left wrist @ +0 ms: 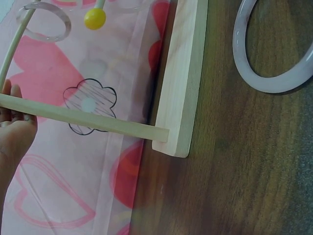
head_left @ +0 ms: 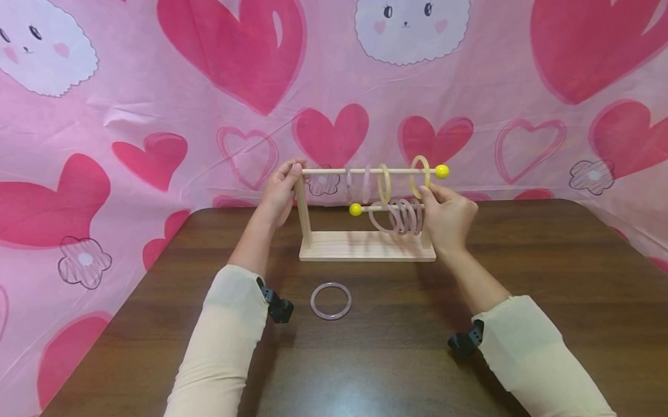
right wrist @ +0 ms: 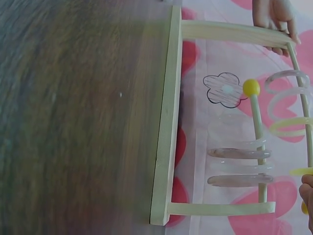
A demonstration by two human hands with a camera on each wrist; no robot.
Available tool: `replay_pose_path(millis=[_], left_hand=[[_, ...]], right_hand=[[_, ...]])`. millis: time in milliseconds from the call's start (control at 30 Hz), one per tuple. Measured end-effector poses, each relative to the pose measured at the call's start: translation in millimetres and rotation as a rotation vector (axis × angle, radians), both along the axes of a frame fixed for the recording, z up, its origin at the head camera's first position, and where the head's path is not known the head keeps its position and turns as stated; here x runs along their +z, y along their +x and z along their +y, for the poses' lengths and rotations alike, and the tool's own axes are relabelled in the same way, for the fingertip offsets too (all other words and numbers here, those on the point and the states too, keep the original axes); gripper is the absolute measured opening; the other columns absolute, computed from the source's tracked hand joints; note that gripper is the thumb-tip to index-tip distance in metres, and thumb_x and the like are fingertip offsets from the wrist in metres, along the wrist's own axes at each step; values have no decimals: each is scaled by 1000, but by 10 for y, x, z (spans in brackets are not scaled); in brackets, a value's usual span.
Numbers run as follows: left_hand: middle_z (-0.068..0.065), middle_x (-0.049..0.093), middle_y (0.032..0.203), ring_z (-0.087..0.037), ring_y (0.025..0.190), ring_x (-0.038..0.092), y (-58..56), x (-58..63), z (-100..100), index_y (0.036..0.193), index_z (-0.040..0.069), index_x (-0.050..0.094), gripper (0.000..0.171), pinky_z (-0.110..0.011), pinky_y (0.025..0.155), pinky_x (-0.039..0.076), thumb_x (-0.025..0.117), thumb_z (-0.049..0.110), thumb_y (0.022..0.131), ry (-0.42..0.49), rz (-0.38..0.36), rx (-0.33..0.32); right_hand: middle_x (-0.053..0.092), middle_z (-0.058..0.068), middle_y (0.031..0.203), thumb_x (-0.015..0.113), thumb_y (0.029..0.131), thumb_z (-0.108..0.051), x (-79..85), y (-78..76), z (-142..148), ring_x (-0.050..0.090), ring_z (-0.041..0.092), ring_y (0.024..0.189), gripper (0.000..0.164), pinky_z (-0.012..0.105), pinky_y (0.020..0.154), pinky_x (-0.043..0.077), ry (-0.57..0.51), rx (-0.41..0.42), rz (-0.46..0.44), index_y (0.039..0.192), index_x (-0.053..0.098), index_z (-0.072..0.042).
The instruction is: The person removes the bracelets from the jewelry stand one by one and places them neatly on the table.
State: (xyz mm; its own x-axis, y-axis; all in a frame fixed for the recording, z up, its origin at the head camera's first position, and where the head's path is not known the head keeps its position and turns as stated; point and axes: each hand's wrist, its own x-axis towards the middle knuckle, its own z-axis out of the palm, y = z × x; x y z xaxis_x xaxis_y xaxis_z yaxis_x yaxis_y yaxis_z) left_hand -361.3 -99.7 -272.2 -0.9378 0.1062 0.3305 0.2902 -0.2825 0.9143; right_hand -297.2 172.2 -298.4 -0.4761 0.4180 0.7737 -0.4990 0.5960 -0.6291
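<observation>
A wooden bangle stand stands on the table with two rods, each tipped with a yellow ball. At its upper left corner, my left hand grips the top of the tall post. My right hand pinches a yellow bangle that encircles the upper rod near its ball end. Farther left on this rod hang another yellow bangle and two pale purple ones. Several pale bangles hang together on the lower rod, partly behind my right hand in the head view.
A single lavender bangle lies flat on the brown wooden table, in front of the stand and between my forearms. Behind the table hangs a pink cloth with hearts and white faces.
</observation>
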Motion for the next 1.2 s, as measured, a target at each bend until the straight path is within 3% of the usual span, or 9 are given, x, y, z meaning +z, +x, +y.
replay_pose_path(millis=[333, 500, 600, 733, 800, 967, 1100, 1200], left_hand=[[1, 52, 93, -14, 90, 47, 7, 10, 9, 122, -6, 45, 31, -27, 88, 36, 43, 15, 99, -9, -9, 7], [1, 52, 92, -16, 91, 46, -1, 4, 10, 121, -7, 44, 31, -31, 91, 34, 42, 14, 99, 4, -4, 3], [1, 52, 92, -20, 94, 45, -8, -2, 8, 120, -7, 45, 30, -35, 95, 32, 42, 13, 99, 17, 3, -4], [1, 52, 92, -20, 94, 45, -8, -4, 5, 119, -5, 47, 28, -28, 88, 36, 43, 13, 99, 18, 2, -6], [1, 52, 93, -19, 94, 46, -8, -3, -1, 119, -5, 48, 28, -23, 83, 38, 43, 14, 98, 10, -1, -6], [1, 53, 93, -18, 94, 46, -16, -5, -7, 116, -3, 50, 25, -26, 87, 37, 44, 14, 98, 9, -5, -4], [1, 54, 93, -17, 93, 47, -17, -3, -6, 112, 2, 52, 19, -26, 87, 37, 44, 14, 98, 12, -11, -4], [1, 54, 92, -15, 91, 47, -13, 4, -3, 116, -3, 49, 25, -25, 85, 38, 44, 14, 98, 6, -12, -4]], right_hand=[[68, 15, 77, 72, 79, -9, 1, 12, 48, 66, 22, 68, 12, 5, 54, 38, -7, -10, -8, 85, 73, 1], [68, 16, 78, 71, 79, -9, 11, 10, 75, 66, 22, 69, 12, 5, 55, 37, -4, -32, -18, 86, 72, 2], [68, 16, 79, 71, 80, -10, 17, 8, 98, 65, 14, 67, 13, 6, 54, 38, -23, -36, -36, 87, 72, 2], [68, 15, 80, 71, 80, -10, 27, 0, 142, 61, 5, 65, 14, 6, 53, 39, -43, -52, -50, 88, 72, 1], [68, 15, 80, 72, 80, -10, 35, -7, 164, 62, 9, 67, 13, 6, 54, 39, -50, -67, -45, 88, 72, 1], [68, 14, 81, 73, 79, -12, 48, -20, 220, 65, 16, 71, 14, 8, 58, 39, -84, -98, -83, 89, 72, -1], [68, 15, 82, 72, 81, -14, 53, -32, 272, 60, 0, 66, 16, 10, 58, 40, -149, -83, -153, 90, 72, -1], [67, 18, 82, 70, 82, -13, 58, -44, 312, 55, -7, 57, 18, 11, 55, 43, -251, -26, -203, 93, 71, 1]])
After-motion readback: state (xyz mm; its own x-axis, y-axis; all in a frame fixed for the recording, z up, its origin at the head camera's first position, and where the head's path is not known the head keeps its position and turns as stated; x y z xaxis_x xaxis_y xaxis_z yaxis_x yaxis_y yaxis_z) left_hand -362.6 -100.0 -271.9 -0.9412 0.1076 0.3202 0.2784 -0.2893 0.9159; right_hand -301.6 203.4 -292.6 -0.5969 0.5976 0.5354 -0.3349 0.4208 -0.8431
